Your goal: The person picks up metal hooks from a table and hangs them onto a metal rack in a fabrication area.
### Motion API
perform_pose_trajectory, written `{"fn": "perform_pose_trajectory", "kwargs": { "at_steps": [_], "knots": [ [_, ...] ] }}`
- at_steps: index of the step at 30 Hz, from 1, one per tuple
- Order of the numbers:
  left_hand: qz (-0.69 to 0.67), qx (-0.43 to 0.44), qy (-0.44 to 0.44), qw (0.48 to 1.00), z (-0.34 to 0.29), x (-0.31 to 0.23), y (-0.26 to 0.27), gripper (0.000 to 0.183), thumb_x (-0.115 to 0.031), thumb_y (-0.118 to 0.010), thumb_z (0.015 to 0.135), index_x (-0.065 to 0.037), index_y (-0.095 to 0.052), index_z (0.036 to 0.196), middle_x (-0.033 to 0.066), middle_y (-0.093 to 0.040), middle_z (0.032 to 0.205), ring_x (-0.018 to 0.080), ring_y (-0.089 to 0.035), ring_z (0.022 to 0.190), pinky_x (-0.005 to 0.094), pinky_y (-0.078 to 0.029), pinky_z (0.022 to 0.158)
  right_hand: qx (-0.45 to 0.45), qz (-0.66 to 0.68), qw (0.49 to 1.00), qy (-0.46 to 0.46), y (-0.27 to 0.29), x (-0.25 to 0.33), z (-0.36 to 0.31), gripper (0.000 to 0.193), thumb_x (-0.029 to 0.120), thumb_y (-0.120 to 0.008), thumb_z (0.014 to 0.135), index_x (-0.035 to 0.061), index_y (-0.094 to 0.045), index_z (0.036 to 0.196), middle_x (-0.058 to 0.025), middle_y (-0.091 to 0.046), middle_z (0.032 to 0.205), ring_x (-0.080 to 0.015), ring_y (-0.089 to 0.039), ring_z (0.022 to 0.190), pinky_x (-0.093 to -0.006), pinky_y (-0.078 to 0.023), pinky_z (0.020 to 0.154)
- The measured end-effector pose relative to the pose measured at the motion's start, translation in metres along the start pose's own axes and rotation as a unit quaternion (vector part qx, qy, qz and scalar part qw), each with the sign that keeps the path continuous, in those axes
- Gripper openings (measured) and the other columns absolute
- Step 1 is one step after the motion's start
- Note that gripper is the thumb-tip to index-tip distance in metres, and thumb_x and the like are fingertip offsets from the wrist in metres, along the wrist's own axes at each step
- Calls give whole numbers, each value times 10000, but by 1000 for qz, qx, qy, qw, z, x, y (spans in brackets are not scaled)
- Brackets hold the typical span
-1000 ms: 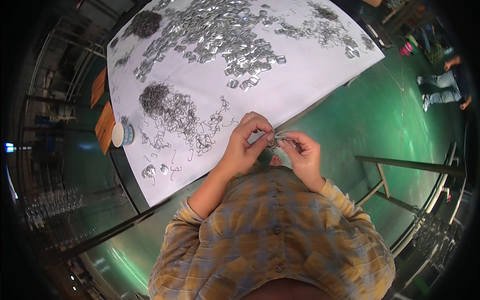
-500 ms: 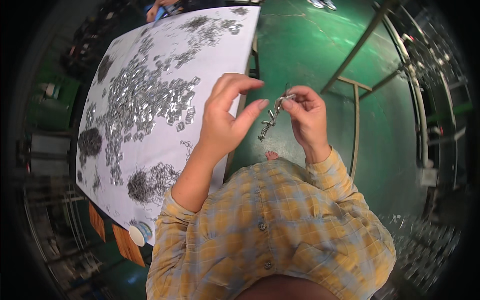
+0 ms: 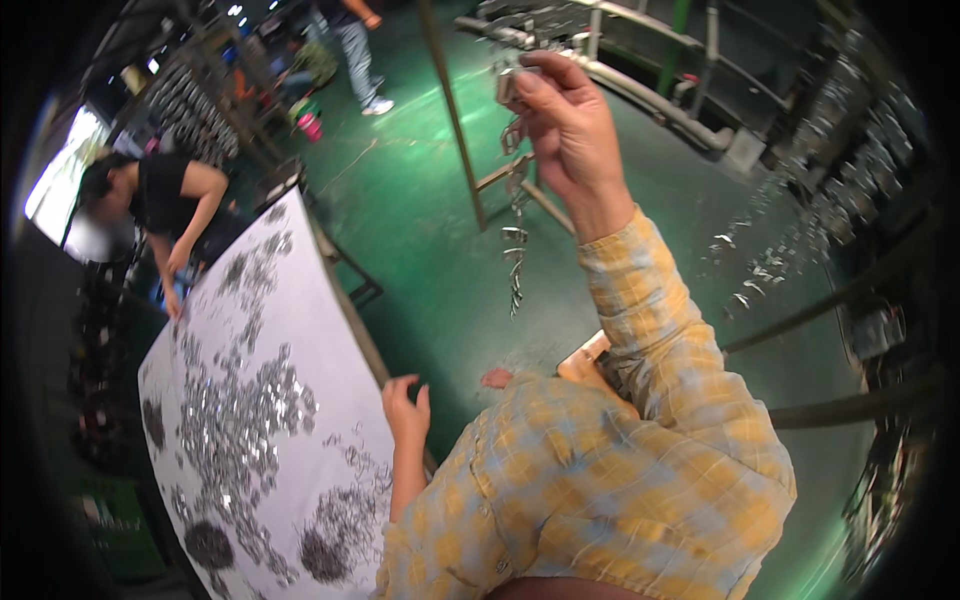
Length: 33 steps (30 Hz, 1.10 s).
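Observation:
My right hand (image 3: 572, 125) is raised toward the far side, its thumb and fingers pinched on the top of a hanging strand of small metal pieces (image 3: 515, 215). The strand dangles straight down over the floor; small rectangular metal frames show in it, and its lower end is a thin cluster. Low beside the table's right edge is my left hand (image 3: 406, 408), with thumb and fingers apart and nothing in it. On the white table (image 3: 300, 270) nearby lie many shiny flat metal pieces (image 3: 235, 420) and a tangle of thin wire hooks (image 3: 340, 530).
A co-worker (image 3: 165, 205) leans over the table's far left end. Another person's legs (image 3: 358, 60) stand farther back. A metal post (image 3: 452, 110) rises beyond my hands. Racks with hanging metal strands (image 3: 840, 190) are on the right. A wooden stool (image 3: 590, 360) stands near my body.
My right hand has risen and moved away from me, and the strand now hangs at full length. My left hand has dropped away from it toward the table edge. The view has turned and tilted up.

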<state>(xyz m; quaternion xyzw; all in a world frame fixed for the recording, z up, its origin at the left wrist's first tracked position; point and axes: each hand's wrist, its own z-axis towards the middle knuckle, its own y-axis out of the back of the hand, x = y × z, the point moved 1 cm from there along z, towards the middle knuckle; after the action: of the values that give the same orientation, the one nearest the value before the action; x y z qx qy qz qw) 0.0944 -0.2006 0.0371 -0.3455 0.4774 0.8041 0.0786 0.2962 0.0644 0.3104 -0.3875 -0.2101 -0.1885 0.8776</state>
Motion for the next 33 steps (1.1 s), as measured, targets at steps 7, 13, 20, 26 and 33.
{"fn": "perform_pose_trajectory", "kwargs": {
  "at_steps": [7,13,20,26,33],
  "knots": [
    [97,42,-18,994,-40,19,-5,190,-75,-679,674,-55,-606,849,124,-536,920,326,-498,926,414,-396,808,12,-28,989,148,-5,111,29,206,21,-642,802,31,-569,996,-82,-643,866,-136,-629,773,-243,-516,654],
    [189,69,-39,979,-40,18,-13,201,-119,-682,663,-78,-635,854,96,-546,932,288,-495,941,399,-369,833,-69,-81,974,202,7,192,32,185,9,-609,827,51,-576,1004,-59,-638,885,-120,-619,776,-218,-503,634],
    [252,109,-37,961,-37,30,-14,195,-183,-696,633,-116,-660,812,78,-566,903,276,-509,921,411,-379,813,-100,-124,948,275,37,250,39,168,12,-611,821,56,-599,983,-47,-642,858,-118,-606,734,-228,-485,617],
    [257,149,-39,954,-30,75,-26,203,-270,-702,627,-167,-671,799,70,-574,920,284,-524,918,439,-405,793,-165,-148,924,312,47,280,48,189,25,-624,812,57,-603,998,-34,-646,844,-97,-599,715,-214,-464,590],
    [274,181,-21,944,-22,115,-36,246,-397,-706,649,-230,-683,828,54,-569,991,270,-517,967,448,-411,812,-202,-192,916,287,47,283,65,174,43,-640,805,58,-615,976,-26,-651,801,-87,-595,657,-197,-436,529]
  ]
}}
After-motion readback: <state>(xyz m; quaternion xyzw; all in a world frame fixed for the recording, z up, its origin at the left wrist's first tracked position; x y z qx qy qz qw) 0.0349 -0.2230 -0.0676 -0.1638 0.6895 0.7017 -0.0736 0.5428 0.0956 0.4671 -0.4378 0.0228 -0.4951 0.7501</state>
